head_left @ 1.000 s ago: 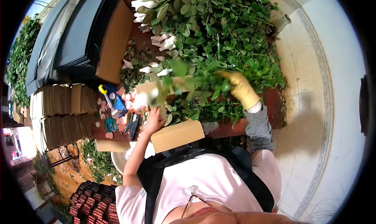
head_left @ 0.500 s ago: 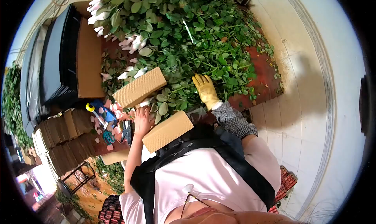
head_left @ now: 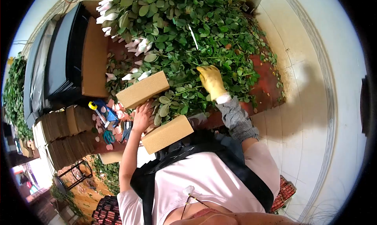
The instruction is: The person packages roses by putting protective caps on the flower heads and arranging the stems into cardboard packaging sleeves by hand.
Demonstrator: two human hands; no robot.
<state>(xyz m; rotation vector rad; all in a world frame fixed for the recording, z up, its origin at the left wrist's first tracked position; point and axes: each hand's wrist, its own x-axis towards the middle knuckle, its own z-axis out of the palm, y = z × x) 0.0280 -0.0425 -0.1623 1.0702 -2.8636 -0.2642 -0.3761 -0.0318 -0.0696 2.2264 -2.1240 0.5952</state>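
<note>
My left hand (head_left: 143,117), bare, lies palm down with its fingers slightly apart, beside the lower edge of a corrugated cardboard piece (head_left: 143,90) and leaves. A second cardboard piece (head_left: 168,134) stands nearer my body. My right hand (head_left: 212,81), in a yellow glove, is over the leafy rose stems (head_left: 188,62) with its fingers bent together; what they hold, if anything, is hidden among the leaves. Pale pink rose heads (head_left: 140,46) point left from the pile.
Teal scissors (head_left: 108,137), a yellow-handled tool (head_left: 98,113) and loose petals lie left of my left hand. Farther left are stacked cardboard pieces (head_left: 64,140) and dark sheets (head_left: 64,56). Red table surface (head_left: 267,83) shows at the right, beside the tiled floor.
The blurred rose stem has gone from between my hands, and the upper cardboard piece now shows fully. My right hand moved left, flattened, then bent its fingers. The view has shifted.
</note>
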